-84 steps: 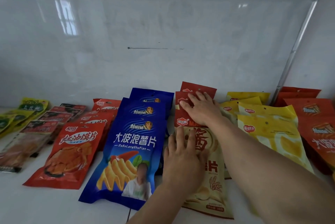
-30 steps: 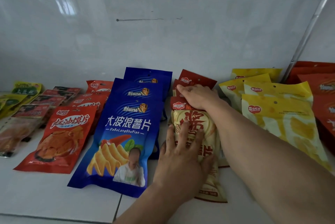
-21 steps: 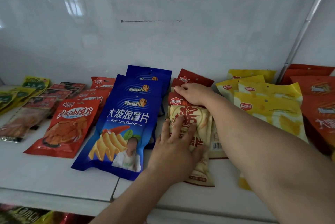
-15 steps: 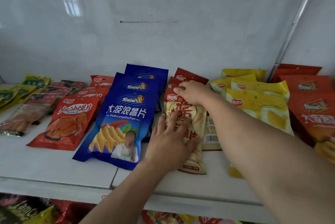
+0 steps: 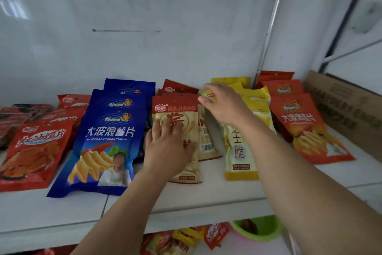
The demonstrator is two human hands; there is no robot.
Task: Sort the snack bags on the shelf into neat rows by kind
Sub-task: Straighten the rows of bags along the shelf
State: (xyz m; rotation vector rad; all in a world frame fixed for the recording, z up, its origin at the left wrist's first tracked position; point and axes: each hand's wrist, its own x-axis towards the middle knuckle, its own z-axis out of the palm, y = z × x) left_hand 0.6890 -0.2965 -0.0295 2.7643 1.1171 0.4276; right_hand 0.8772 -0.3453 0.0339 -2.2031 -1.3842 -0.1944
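Snack bags lie in overlapping rows on a white shelf. My left hand presses flat, fingers spread, on the front cream bag with a red top band; more red-topped bags lie behind it. My right hand is over the neighbouring row and pinches the top left corner of the front yellow bag, whose left side looks slightly raised. To the left lie a row of blue chip bags and a row of red bags. Orange chip bags form the right-hand row.
A cardboard box stands at the far right of the shelf. A metal post runs up behind the yellow row. Dark red small packets lie at the far left. On the shelf below are a green bowl and loose snack bags.
My right hand left the top of the cream bag row and moved right onto the yellow bag. My left hand stays flat on the cream bag. The camera pulled back, showing the lower shelf.
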